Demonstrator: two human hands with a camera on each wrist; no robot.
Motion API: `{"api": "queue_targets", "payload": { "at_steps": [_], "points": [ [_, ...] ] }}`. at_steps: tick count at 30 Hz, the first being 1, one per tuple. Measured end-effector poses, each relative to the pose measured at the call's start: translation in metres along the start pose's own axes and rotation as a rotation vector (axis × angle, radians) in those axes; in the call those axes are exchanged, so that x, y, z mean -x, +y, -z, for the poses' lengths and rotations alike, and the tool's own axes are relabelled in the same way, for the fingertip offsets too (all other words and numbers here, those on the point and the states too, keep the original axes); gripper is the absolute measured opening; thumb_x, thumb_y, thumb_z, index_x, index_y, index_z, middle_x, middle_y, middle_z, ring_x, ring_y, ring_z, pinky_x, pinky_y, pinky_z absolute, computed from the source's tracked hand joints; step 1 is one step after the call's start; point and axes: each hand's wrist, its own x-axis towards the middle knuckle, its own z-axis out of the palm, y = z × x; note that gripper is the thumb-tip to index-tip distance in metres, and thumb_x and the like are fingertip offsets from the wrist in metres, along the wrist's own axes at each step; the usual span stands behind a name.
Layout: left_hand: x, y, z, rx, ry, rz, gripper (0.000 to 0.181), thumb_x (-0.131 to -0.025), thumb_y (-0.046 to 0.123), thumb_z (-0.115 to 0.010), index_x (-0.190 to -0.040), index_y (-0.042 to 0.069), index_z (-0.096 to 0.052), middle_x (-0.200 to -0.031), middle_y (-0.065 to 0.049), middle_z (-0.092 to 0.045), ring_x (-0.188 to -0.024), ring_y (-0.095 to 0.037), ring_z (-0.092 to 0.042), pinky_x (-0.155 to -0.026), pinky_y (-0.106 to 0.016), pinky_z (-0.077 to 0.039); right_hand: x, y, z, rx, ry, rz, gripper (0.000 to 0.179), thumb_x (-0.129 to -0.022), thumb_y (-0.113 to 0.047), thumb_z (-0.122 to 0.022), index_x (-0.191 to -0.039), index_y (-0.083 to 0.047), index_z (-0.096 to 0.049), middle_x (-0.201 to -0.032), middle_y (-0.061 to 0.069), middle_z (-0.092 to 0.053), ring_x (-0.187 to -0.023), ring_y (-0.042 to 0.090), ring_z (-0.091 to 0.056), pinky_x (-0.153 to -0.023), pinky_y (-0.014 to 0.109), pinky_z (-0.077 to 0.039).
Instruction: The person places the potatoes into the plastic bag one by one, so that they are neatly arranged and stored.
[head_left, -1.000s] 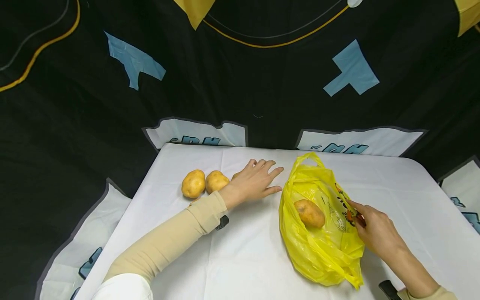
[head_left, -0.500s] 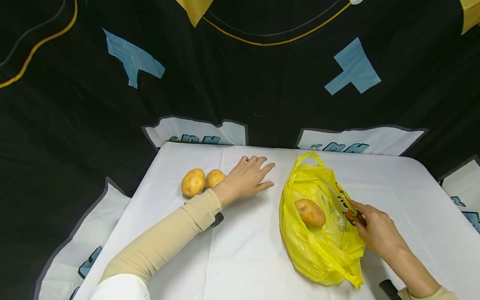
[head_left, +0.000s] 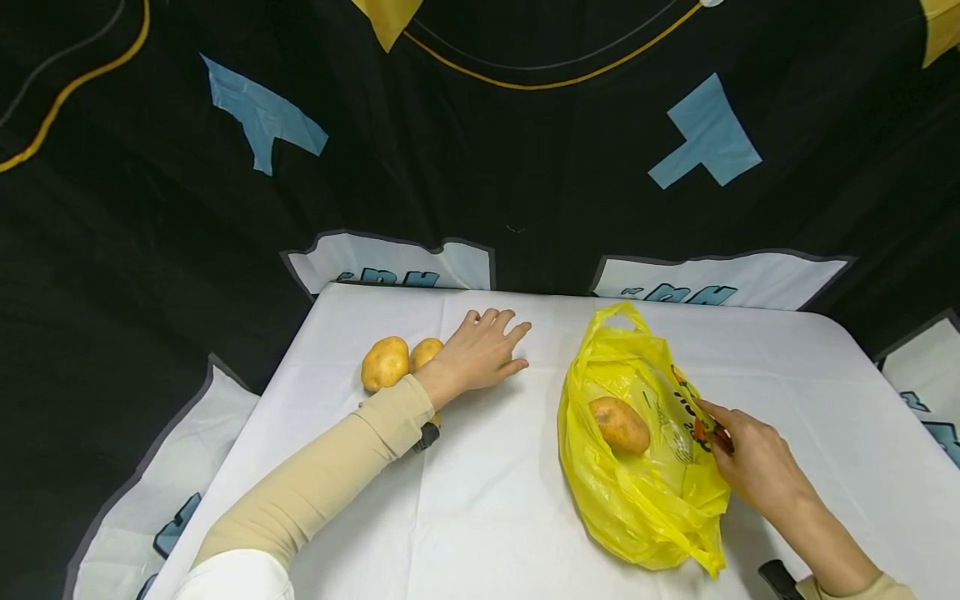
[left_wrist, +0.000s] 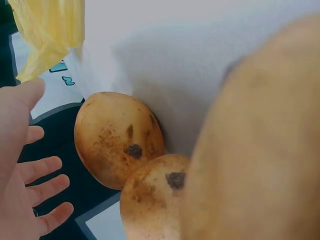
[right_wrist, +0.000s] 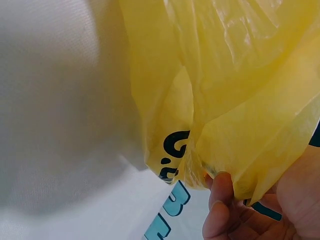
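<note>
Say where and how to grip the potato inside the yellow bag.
Probably across the middle of the potato, from above through the open mouth of the yellow bag: the potato's upper face is exposed, and its elongated, slanting shape offers a narrower width.

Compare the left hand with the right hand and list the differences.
The left hand has its fingers spread and holds nothing; the right hand pinches the edge of the bag.
The left hand is beside the loose potatoes; the right hand is away from them, at the bag.
Both hands come out of tan sleeves.
</note>
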Motion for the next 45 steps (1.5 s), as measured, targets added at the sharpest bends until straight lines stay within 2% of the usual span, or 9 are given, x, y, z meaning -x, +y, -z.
{"api": "queue_targets", "payload": {
  "at_steps": [7, 16, 20, 26, 31, 35, 41, 45],
  "points": [
    [0.002, -0.004, 0.000, 0.009, -0.067, 0.045, 0.056, -0.090, 0.052, -0.046, -0.136, 0.020, -0.041, -0.129, -0.008, -0.045, -0.108, -0.027, -0.045, -0.085, -0.044, -0.036, 0.001, 0.000, 0.001, 0.002, 0.000, 0.002, 0.047, -0.082, 0.003, -0.062, -0.127, 0.003, -0.051, -0.070, 0.002, -0.048, -0.056, 0.015, -0.040, -0.047, 0.027, -0.034],
    [0.005, -0.006, 0.004, 0.064, -0.224, 0.078, 0.059, -0.090, 0.051, -0.048, -0.139, 0.019, -0.039, -0.132, -0.010, -0.044, -0.112, -0.029, -0.044, -0.091, -0.048, -0.034, 0.000, 0.000, 0.002, -0.004, -0.030, -0.030, 0.049, -0.081, 0.003, -0.063, -0.128, 0.002, -0.050, -0.076, 0.005, -0.053, -0.060, 0.018, -0.043, -0.051, 0.030, -0.037],
    [0.005, -0.007, 0.005, 0.082, -0.255, 0.084, 0.059, -0.090, 0.049, -0.050, -0.139, 0.018, -0.039, -0.129, -0.011, -0.045, -0.110, -0.031, -0.046, -0.090, -0.049, -0.035, 0.000, 0.000, 0.003, -0.002, -0.020, -0.024, 0.050, -0.080, 0.003, -0.064, -0.128, 0.003, -0.050, -0.079, 0.006, -0.054, -0.061, 0.019, -0.044, -0.052, 0.031, -0.038],
    [0.005, -0.008, 0.005, 0.144, -0.300, 0.095, 0.060, -0.087, 0.048, -0.056, -0.136, 0.016, -0.041, -0.119, -0.010, -0.049, -0.099, -0.028, -0.052, -0.084, -0.046, -0.040, 0.001, 0.000, 0.003, 0.003, -0.002, -0.002, 0.048, -0.080, 0.003, -0.064, -0.127, 0.004, -0.050, -0.077, 0.006, -0.054, -0.060, 0.017, -0.043, -0.050, 0.030, -0.037],
    [0.006, -0.009, 0.003, 0.218, -0.343, 0.114, 0.069, -0.083, 0.044, -0.065, -0.139, 0.016, -0.036, -0.124, -0.012, -0.048, -0.104, -0.028, -0.052, -0.087, -0.045, -0.041, 0.001, 0.000, 0.004, 0.003, 0.007, 0.012, 0.048, -0.080, 0.004, -0.063, -0.127, 0.004, -0.051, -0.078, 0.007, -0.055, -0.060, 0.017, -0.043, -0.050, 0.029, -0.036],
    [0.006, -0.008, 0.002, 0.235, -0.343, 0.107, 0.067, -0.083, 0.038, -0.066, -0.139, 0.017, -0.036, -0.125, -0.013, -0.047, -0.102, -0.027, -0.050, -0.086, -0.043, -0.042, 0.000, 0.000, 0.004, -0.009, -0.002, 0.007, 0.048, -0.080, 0.004, -0.063, -0.127, 0.004, -0.050, -0.085, 0.011, -0.058, -0.062, 0.018, -0.045, -0.051, 0.030, -0.038],
    [0.005, -0.008, 0.005, 0.198, -0.265, 0.078, 0.060, -0.084, 0.036, -0.063, -0.136, 0.018, -0.040, -0.115, -0.010, -0.049, -0.089, -0.024, -0.049, -0.077, -0.040, -0.044, 0.001, 0.000, 0.002, -0.002, 0.012, 0.019, 0.047, -0.080, 0.004, -0.064, -0.126, 0.004, -0.052, -0.079, 0.007, -0.056, -0.059, 0.016, -0.043, -0.050, 0.029, -0.037],
    [0.004, -0.006, 0.011, 0.190, -0.222, 0.070, 0.059, -0.084, 0.037, -0.061, -0.135, 0.019, -0.040, -0.112, -0.008, -0.050, -0.085, -0.022, -0.049, -0.076, -0.039, -0.044, 0.001, -0.001, 0.002, -0.003, 0.009, 0.014, 0.048, -0.080, 0.004, -0.064, -0.126, 0.004, -0.051, -0.075, 0.006, -0.054, -0.057, 0.016, -0.042, -0.048, 0.029, -0.036]
  ]
}}
